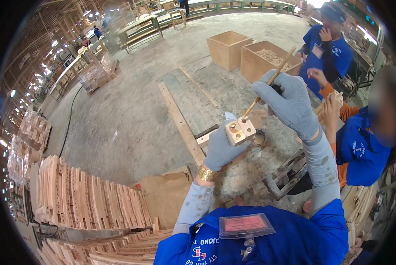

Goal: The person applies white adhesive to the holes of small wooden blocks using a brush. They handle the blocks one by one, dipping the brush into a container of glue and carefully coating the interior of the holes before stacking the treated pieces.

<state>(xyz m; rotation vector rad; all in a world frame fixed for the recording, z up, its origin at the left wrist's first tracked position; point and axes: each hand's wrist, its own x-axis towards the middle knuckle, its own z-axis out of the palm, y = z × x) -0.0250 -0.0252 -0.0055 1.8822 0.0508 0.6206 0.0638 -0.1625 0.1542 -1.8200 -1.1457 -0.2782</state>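
My left hand (222,150), in a grey glove, is closed around drilled wooden pieces (240,132) held together, their ends with round holes turned up. My right hand (293,101), also gloved in grey, grips a thin wooden stick (287,58) that slants down to the left. The stick's lower tip is at a hole in the top of the pieces; I cannot tell whether it is inside. Just beyond the left hand's fingers a small round cup (260,138) stands on the worn work surface, partly hidden by the pieces.
Stacked drilled wooden strips (87,194) fill the lower left, beside a cardboard sheet (164,194). Ahead are a plywood box (229,49) and another box (260,68) holding small wooden pieces. At the right, one co-worker (361,150) handles wood; another person (330,48) stands behind.
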